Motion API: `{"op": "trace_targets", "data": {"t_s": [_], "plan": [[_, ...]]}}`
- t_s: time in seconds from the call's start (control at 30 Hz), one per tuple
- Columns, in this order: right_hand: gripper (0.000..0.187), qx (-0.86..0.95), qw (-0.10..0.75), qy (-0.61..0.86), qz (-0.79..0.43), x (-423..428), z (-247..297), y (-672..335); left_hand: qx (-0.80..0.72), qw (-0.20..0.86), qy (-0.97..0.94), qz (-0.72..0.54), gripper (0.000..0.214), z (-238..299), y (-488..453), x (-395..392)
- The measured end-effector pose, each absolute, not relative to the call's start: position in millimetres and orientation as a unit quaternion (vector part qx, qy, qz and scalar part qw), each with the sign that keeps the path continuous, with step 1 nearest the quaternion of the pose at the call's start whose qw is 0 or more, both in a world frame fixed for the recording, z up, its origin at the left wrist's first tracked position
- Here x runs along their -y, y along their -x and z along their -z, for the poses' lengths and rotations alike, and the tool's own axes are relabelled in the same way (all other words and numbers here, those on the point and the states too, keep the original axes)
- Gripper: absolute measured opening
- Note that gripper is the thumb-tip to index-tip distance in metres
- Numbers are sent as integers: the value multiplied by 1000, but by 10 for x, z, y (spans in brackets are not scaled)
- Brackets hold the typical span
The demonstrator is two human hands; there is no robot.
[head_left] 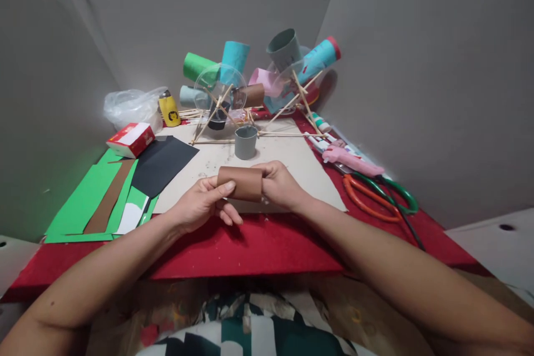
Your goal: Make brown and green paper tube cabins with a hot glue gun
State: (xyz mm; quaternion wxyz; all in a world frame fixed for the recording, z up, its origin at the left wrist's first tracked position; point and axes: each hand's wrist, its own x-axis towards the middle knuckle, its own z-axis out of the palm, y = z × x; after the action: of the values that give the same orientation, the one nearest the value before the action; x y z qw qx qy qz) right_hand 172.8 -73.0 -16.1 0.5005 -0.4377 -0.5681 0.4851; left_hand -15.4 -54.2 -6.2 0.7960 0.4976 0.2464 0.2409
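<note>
A brown paper tube (244, 183) lies sideways between my two hands, just above the near edge of a pale cardboard sheet (300, 178). My left hand (208, 200) grips its left end, thumb pressed on the front. The fingers of my right hand (279, 183) are partly hidden behind and inside the tube's right end. Beyond my hands, a grey paper cup (245, 143) stands upright on the cardboard. Behind it rises a stick frame (219, 105) carrying a clear plastic disc with green, blue, grey and brown paper tubes around it.
A second wheel of tubes (287, 67) stands at back right. Scissors with orange handles (369, 200) and a pink glue gun (350, 158) lie on the right. Green paper sheets (79, 194), black paper (161, 164), a red-and-white box (131, 140) and a yellow lighter-like item (169, 109) are left.
</note>
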Motion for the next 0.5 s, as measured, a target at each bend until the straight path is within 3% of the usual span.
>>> {"op": "trace_targets", "data": {"t_s": [0.5], "plan": [[16, 577, 485, 410, -513, 731, 186, -1681, -236, 799, -520, -186, 44, 46, 197, 593]]}}
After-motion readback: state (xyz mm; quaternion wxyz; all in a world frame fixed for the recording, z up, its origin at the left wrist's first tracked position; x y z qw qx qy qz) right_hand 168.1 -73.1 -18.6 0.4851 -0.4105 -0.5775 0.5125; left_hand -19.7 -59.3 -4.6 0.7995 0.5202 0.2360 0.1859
